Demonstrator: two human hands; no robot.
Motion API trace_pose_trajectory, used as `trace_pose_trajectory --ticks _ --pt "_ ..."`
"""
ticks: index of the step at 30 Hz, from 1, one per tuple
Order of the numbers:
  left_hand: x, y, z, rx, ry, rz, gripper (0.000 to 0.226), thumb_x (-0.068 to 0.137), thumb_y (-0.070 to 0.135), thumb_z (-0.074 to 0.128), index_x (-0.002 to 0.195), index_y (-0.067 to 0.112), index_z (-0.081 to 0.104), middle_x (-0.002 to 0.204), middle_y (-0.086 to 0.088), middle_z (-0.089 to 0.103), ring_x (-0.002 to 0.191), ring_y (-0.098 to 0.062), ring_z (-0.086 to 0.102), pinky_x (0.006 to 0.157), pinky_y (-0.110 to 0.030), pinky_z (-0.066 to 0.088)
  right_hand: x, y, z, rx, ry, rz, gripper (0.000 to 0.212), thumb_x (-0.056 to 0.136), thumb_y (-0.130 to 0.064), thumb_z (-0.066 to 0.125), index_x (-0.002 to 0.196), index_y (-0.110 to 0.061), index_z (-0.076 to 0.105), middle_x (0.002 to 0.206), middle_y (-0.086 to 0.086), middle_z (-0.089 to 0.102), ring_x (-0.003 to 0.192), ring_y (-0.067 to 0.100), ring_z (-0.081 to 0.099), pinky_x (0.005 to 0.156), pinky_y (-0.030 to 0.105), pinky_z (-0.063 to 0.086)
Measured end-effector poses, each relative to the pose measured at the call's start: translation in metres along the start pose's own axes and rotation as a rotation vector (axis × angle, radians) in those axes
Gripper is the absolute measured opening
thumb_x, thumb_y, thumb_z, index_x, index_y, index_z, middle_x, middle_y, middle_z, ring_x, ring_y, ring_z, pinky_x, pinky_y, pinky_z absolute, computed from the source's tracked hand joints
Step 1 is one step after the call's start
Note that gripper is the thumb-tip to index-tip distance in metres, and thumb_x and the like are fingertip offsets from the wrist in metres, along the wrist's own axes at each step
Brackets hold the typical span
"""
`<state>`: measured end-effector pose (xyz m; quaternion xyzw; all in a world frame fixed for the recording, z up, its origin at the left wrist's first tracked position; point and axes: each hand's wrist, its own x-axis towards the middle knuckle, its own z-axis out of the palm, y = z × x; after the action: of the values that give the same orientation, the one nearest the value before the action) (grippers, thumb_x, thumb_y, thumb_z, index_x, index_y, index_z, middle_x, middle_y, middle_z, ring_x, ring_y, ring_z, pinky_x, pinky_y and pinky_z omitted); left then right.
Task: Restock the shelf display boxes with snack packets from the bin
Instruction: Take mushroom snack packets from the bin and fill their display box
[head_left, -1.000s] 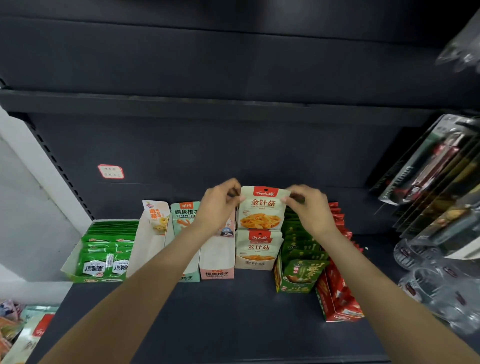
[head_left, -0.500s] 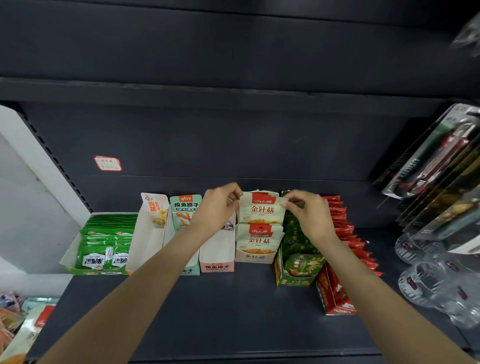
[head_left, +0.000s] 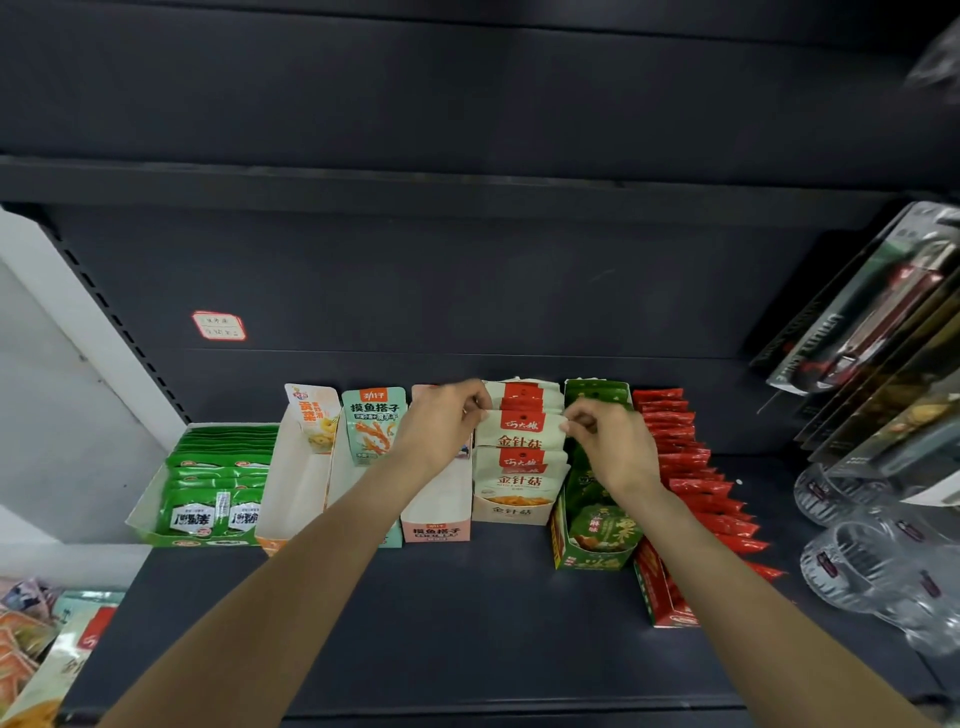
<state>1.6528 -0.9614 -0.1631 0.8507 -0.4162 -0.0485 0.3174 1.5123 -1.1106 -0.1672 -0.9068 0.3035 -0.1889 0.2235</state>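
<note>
A cream snack packet (head_left: 521, 432) with a red top stands low in the cream display box (head_left: 511, 512), in front of other packets of the same kind. My left hand (head_left: 441, 426) pinches its top left corner and my right hand (head_left: 608, 441) pinches its top right corner. Another packet of the kind (head_left: 519, 475) stands in front of it. The bin (head_left: 31, 644) with loose packets shows at the bottom left, partly cut off.
Along the dark shelf (head_left: 415, 623) stand a green box (head_left: 208, 483), a white and orange box (head_left: 296, 488), a teal box (head_left: 371, 431), a pink box (head_left: 439, 527), a green box (head_left: 597, 530) and a red box (head_left: 691, 483). Clear glasses (head_left: 878, 561) and hanging goods (head_left: 883, 322) crowd the right.
Both hands have lowered the cream packet down into the cream display box, so only its upper part now shows above the packet in front.
</note>
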Motion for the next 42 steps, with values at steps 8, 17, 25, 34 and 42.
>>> trace_pose_trajectory --ticks 8,17,25,34,42 --pt "-0.018 0.012 -0.009 0.045 0.066 -0.015 0.015 0.090 0.021 0.061 0.105 0.018 0.060 0.102 0.002 0.066 0.090 -0.013 0.061 0.077 -0.033 0.055 -0.010 -0.003 -0.012 0.156 -0.011 -0.075 0.026 0.085 -0.019 0.068 0.111 -0.016 0.065 0.105 -0.002 0.065 0.087 0.006 0.059 0.077 0.020 0.050" --pt "-0.082 0.012 -0.034 -0.027 0.186 -0.167 0.019 0.093 0.024 0.056 0.111 0.023 0.059 0.097 0.009 0.063 0.087 -0.009 0.059 0.078 -0.029 0.052 -0.041 -0.047 -0.007 0.280 -0.134 -0.224 0.027 0.088 -0.021 0.064 0.115 -0.020 0.063 0.111 -0.004 0.062 0.091 0.007 0.059 0.083 0.022 0.050" --pt "-0.202 -0.088 -0.078 -0.106 0.129 -0.418 0.022 0.091 0.029 0.058 0.111 0.021 0.059 0.089 0.010 0.064 0.083 -0.011 0.061 0.077 -0.030 0.050 -0.109 -0.139 0.066 0.256 -0.385 -0.246 0.027 0.091 -0.023 0.058 0.118 -0.019 0.059 0.114 -0.001 0.058 0.100 0.014 0.058 0.086 0.026 0.045" --pt "-0.348 -0.248 -0.149 -0.027 0.039 -0.668 0.026 0.092 0.030 0.057 0.114 0.017 0.058 0.107 -0.002 0.067 0.089 -0.020 0.063 0.074 -0.030 0.050 -0.214 -0.286 0.200 0.278 -0.615 -0.209 0.032 0.093 -0.027 0.056 0.124 -0.020 0.055 0.119 0.002 0.055 0.105 0.017 0.055 0.088 0.027 0.044" --pt "-0.394 -0.349 -0.190 0.029 0.015 -0.712 0.044 0.093 0.028 0.055 0.134 0.016 0.045 0.130 -0.010 0.054 0.114 -0.027 0.053 0.090 -0.035 0.044 -0.250 -0.378 0.290 0.325 -0.647 -0.126 0.043 0.093 -0.018 0.057 0.134 -0.012 0.045 0.131 0.007 0.051 0.122 0.021 0.048 0.099 0.028 0.036"
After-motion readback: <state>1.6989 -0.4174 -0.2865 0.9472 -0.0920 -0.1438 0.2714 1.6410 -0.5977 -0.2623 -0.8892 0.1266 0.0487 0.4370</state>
